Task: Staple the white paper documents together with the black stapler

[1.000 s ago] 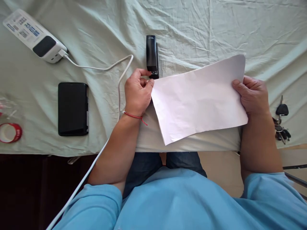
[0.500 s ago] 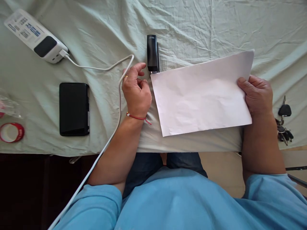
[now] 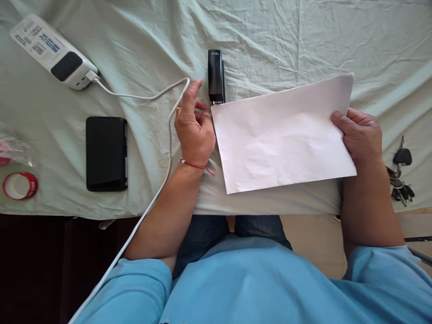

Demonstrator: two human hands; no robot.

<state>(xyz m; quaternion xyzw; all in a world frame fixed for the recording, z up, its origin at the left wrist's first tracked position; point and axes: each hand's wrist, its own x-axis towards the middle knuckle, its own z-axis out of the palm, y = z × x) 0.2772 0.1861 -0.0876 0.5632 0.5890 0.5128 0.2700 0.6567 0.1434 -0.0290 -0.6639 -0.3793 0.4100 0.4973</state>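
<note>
White paper (image 3: 283, 139), possibly more than one sheet, is pinched at its right edge by my right hand (image 3: 362, 135), thumb on top. Its upper left corner meets the front end of a black stapler (image 3: 215, 76) standing on the cloth. Whether that corner lies between the jaws is hard to see. My left hand (image 3: 195, 128) is just left of the stapler and the paper, holding nothing, its fingers partly bent and apart. A white cable (image 3: 169, 144) runs along the outer side of this hand and forearm.
A white power bank (image 3: 54, 51) with the cable plugged in lies at the upper left. Below it is a black phone (image 3: 105, 154). A red tape roll (image 3: 20, 186) and a clear plastic bag (image 3: 16, 150) sit far left. Keys (image 3: 402, 171) lie far right on the pale green cloth (image 3: 286, 36).
My left hand's index finger has stretched further forward beside the stapler. The paper's far right corner has dipped slightly; my right hand still grips it.
</note>
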